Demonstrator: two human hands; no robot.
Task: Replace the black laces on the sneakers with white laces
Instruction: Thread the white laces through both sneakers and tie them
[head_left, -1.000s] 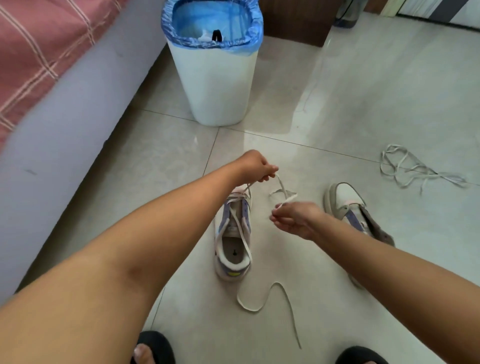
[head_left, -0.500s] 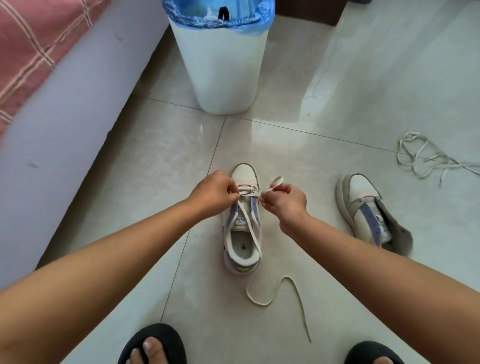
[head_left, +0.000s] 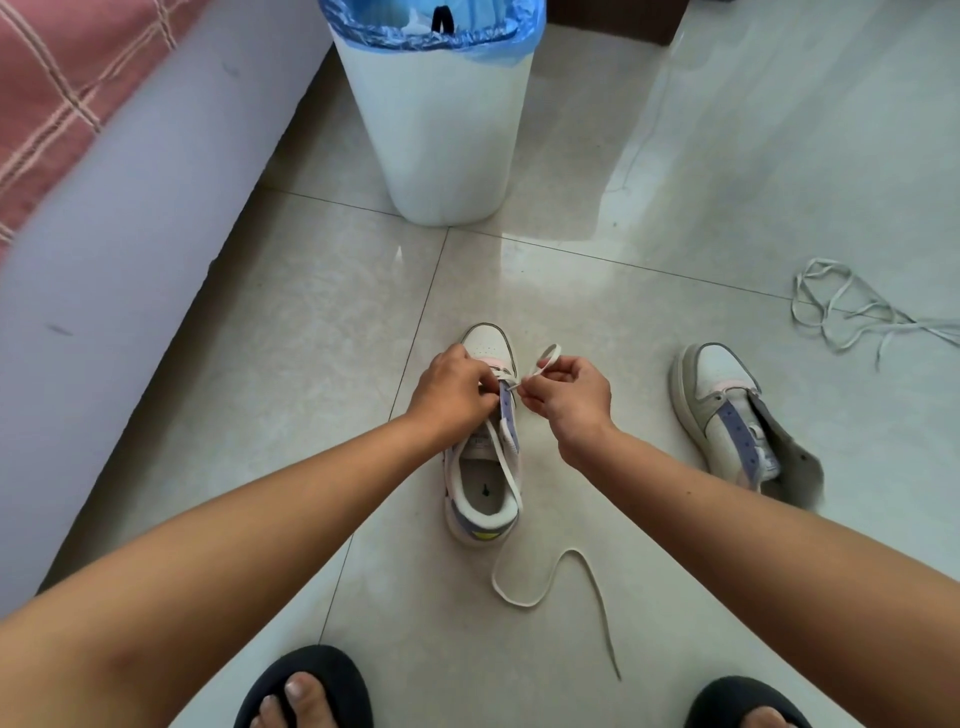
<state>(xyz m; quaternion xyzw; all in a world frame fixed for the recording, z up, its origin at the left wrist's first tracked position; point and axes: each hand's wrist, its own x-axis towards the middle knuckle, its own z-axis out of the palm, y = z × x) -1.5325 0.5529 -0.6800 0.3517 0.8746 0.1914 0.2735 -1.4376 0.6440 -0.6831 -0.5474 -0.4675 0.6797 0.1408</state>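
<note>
- Near sneaker (head_left: 485, 467): upright on the tiled floor (head_left: 322, 322), toe pointing away.
- Left hand (head_left: 451, 395): fingers curled at the eyelets; apparently pinching the lace, contact partly hidden.
- Right hand (head_left: 566, 397): pinches a loop of the white lace (head_left: 540, 587), whose free end trails toward the viewer.
- Second sneaker (head_left: 727, 415): unlaced, well apart at right.
- Spare white lace (head_left: 852, 312): tangled at far right.
- White bin (head_left: 441, 130): beyond the sneaker.

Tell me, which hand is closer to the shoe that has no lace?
The right hand. It sits between the two shoes, while the left hand is on the far side, over the other sneaker. The unlaced shoe is off to the right.
</note>
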